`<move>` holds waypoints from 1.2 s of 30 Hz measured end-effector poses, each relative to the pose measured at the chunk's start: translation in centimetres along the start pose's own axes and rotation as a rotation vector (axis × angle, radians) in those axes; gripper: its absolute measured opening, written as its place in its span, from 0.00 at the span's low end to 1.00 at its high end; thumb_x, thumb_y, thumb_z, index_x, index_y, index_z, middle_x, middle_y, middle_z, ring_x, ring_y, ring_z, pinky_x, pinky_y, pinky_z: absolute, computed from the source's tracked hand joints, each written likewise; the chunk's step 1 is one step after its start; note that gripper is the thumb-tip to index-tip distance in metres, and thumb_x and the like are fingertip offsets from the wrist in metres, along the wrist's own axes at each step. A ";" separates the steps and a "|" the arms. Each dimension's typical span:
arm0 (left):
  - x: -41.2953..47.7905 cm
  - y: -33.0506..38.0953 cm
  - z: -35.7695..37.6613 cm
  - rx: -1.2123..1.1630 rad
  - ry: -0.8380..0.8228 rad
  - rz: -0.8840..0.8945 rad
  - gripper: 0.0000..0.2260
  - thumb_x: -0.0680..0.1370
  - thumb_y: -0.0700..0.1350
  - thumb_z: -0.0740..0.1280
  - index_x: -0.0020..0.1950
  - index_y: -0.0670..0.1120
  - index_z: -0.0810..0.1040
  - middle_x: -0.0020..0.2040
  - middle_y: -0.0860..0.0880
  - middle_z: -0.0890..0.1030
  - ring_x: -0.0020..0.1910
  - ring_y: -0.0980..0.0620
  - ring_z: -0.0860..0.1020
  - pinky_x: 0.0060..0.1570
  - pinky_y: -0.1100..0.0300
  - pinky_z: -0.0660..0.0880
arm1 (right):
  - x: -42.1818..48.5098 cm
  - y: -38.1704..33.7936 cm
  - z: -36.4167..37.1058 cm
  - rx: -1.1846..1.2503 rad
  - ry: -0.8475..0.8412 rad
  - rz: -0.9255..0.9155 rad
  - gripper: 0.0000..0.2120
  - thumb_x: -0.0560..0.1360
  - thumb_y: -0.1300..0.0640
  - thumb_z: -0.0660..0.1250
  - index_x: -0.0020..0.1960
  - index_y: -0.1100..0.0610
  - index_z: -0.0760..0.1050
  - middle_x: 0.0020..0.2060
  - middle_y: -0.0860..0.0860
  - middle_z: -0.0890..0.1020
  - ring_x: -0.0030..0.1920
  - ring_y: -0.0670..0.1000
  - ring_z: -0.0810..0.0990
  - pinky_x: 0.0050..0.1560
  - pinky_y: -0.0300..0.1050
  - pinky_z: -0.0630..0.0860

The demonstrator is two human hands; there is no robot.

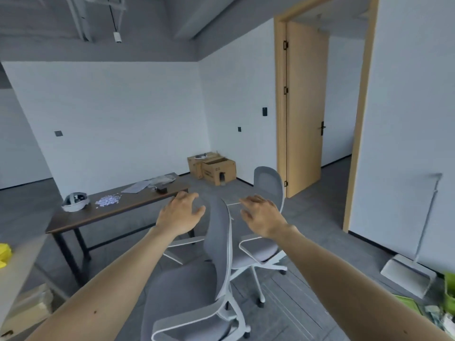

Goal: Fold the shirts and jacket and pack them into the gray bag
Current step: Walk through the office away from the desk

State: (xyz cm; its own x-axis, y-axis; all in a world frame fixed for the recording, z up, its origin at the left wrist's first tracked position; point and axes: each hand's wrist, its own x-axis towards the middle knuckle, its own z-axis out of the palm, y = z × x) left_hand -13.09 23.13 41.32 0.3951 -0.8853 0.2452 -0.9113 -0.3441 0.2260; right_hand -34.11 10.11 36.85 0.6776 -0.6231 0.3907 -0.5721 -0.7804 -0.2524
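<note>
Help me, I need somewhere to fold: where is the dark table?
The dark table stands left of centre against the far wall, just beyond the left hand and the gray chairs.

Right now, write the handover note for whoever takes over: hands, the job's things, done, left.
Left hand: open, empty, held out above the near gray chair.
Right hand: open, empty, fingers spread, in front of the far gray chair.
Job's things: no shirts, jacket or gray bag in view. Ahead is a dark table with a headset and papers; cardboard boxes stand by the wall.
Done: nothing that shows.
Left: find the clothes and bag, fold, pack.
</note>
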 end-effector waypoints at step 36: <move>37.4 -4.2 34.6 -0.310 -0.252 -1.027 0.16 0.80 0.62 0.55 0.66 0.64 0.69 0.65 0.46 0.78 0.61 0.41 0.77 0.58 0.50 0.74 | 50.2 25.5 36.2 0.197 -0.847 -0.714 0.21 0.84 0.49 0.52 0.74 0.53 0.69 0.75 0.54 0.66 0.76 0.54 0.62 0.72 0.55 0.62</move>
State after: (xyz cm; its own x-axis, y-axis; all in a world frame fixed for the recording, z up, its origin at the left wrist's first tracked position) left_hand 1.45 -19.33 16.90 0.8809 -0.2735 -0.3864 -0.0801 -0.8905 0.4479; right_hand 2.08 -42.96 18.03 0.9592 0.1933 -0.2064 0.1045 -0.9205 -0.3766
